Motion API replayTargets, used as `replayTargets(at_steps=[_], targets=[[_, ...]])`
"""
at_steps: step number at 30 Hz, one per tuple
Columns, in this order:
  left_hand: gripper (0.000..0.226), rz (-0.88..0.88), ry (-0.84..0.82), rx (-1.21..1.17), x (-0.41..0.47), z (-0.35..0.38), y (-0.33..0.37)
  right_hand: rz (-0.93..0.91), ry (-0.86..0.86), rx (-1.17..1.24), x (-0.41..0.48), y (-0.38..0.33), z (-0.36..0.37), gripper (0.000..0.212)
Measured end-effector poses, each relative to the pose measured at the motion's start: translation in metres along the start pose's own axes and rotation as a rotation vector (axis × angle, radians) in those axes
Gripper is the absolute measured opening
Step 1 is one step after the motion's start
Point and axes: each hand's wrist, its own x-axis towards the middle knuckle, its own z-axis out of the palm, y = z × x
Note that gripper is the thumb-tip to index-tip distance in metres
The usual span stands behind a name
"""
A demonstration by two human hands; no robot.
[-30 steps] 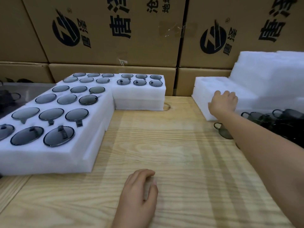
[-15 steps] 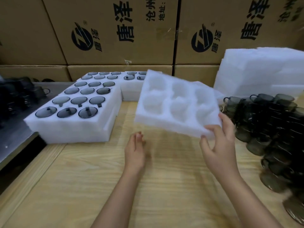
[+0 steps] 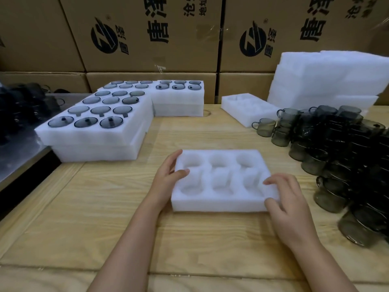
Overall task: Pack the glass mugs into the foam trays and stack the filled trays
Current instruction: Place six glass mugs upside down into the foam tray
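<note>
An empty white foam tray point(image 3: 221, 205) with six round cavities lies flat on the wooden table in front of me. My left hand point(image 3: 166, 178) grips its left edge, thumb on top. At the tray's front right corner my right hand point(image 3: 288, 205) holds on, fingers over the top and thumb on the front wall. A heap of smoky glass mugs point(image 3: 347, 148) lies to the right of the tray. Stacked trays filled with mugs point(image 3: 94, 140) stand at the left, and another filled stack point(image 3: 179, 102) sits behind them.
A second empty tray point(image 3: 237, 110) lies at the back, by a tall pile of spare foam trays point(image 3: 328, 81). Cardboard boxes point(image 3: 147, 39) wall off the rear. Left of the table is a metal surface point(image 3: 19, 157) with more dark mugs point(image 3: 25, 102).
My right hand lifted the empty tray from the back right and brought it down flat in front of me. My left hand moved from the bare table to the tray's left edge.
</note>
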Motion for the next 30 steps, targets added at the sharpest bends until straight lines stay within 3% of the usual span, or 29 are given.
replayTargets(at_steps=[3, 6, 8, 12, 17, 24, 30], targets=[[0.062, 0.006, 0.008, -0.041, 0.004, -0.001, -0.001, 0.033, 0.145, -0.008, 0.007, 0.001, -0.008, 0.053], [0.061, 0.015, 0.003, -0.047, 0.005, -0.001, -0.001, 0.08, 0.411, -0.287, 0.013, 0.012, -0.018, 0.043], [0.059, 0.004, 0.001, -0.069, 0.005, 0.0, -0.001, 0.144, 0.49, -0.441, 0.014, 0.022, -0.022, 0.039], [0.05, -0.001, 0.022, -0.071, 0.004, 0.004, 0.003, 0.315, 0.335, -0.627, 0.013, 0.036, -0.022, 0.034], [0.04, 0.007, 0.039, -0.019, 0.004, 0.004, 0.005, 0.306, 0.281, -0.666, 0.013, 0.043, -0.02, 0.028], [0.057, -0.024, 0.048, -0.007, 0.0, 0.004, 0.007, 0.119, 0.217, -0.505, 0.017, 0.035, -0.013, 0.024], [0.061, -0.023, 0.006, 0.062, -0.001, 0.007, 0.01, 0.248, 0.095, -0.349, 0.021, 0.041, -0.012, 0.027]])
